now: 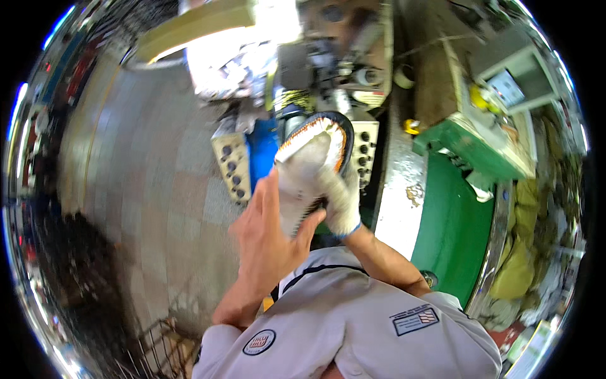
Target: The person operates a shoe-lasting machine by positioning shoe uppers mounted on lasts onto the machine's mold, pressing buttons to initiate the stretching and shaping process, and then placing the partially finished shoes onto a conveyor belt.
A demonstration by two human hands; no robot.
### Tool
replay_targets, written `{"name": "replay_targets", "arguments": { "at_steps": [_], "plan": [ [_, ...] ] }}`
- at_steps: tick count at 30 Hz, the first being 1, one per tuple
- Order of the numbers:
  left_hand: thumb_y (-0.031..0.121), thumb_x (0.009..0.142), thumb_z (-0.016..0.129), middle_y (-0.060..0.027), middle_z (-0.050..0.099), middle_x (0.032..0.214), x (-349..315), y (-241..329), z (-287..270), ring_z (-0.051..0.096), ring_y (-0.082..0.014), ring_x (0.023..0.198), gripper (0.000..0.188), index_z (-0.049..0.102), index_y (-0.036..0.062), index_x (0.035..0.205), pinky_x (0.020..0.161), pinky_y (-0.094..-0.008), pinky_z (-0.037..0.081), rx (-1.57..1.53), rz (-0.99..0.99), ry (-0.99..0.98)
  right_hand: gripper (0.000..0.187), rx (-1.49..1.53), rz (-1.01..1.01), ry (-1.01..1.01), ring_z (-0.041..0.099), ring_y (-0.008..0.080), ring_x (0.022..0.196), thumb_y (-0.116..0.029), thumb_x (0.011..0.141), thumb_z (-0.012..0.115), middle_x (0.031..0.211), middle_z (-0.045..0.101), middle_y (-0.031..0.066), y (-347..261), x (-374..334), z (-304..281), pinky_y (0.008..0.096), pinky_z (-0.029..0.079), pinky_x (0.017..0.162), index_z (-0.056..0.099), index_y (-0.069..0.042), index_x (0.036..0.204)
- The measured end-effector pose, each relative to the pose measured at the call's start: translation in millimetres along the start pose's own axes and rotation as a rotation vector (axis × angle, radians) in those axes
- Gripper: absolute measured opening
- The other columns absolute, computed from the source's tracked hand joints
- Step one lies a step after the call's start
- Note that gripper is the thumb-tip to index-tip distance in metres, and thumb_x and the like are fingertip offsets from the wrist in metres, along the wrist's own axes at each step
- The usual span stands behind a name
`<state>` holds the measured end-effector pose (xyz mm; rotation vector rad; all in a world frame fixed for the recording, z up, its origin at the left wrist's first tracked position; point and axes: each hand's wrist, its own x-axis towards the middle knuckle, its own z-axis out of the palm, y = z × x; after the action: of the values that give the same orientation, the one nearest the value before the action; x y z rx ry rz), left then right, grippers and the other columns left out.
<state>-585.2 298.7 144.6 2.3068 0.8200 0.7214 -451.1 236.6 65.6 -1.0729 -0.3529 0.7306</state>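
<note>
Between both hands' fingers [275, 189]: shoe upper [312, 158], sole-side up.

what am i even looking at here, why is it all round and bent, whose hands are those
This is one picture from a wide fisheye camera worn on a person's head, looking down, so straight edges bend toward the rim. The two forearms rising from the bottom are the wearer's own. The bare left hand and the right hand, in a white work glove, together hold up a shoe part: a pale upper on a dark sole with an orange edge. Behind it stands a machine with blue and cream parts, and a green workbench sits to the right. The floor is tiled.
</note>
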Motion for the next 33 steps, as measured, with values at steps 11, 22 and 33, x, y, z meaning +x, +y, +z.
{"name": "replay_targets", "arguments": {
  "at_steps": [11,22,33],
  "plan": [
    [0.022,0.092,0.074,-0.0048,0.070,0.112,24,64,190,0.061,-0.0117,0.099,0.050,0.063,-0.0047,0.132,0.089,-0.0270,0.047,-1.130,-0.418,-0.633,0.085,0.121,-0.152,0.173,0.058,0.0188,0.119,-0.046,0.086,0.072,0.135,0.059,0.0106,-73,-33,-199,0.0317,0.045,0.104,0.043,0.002,0.149],
    [0.016,0.093,0.071,-0.0228,0.067,0.123,12,99,284,0.065,-0.0336,0.112,0.040,0.062,-0.0033,0.126,0.097,-0.0401,0.049,-0.124,0.113,-0.520,0.076,-0.784,0.450,0.764,0.067,0.0263,0.110,-0.054,0.090,0.068,0.116,0.072,0.0149,-86,-143,-510,0.0361,0.051,0.096,0.052,-0.001,0.142],
    [0.029,0.102,0.057,-0.0217,0.065,0.120,31,-16,220,0.059,-0.0392,0.113,0.037,0.066,-0.0041,0.116,0.100,-0.0493,0.044,0.842,0.238,-0.352,0.061,-0.714,0.683,1.038,0.073,0.0334,0.089,-0.042,0.081,0.072,0.097,0.073,0.0254,25,-45,-830,0.0413,0.058,0.080,0.064,0.008,0.115]
  ]
}}
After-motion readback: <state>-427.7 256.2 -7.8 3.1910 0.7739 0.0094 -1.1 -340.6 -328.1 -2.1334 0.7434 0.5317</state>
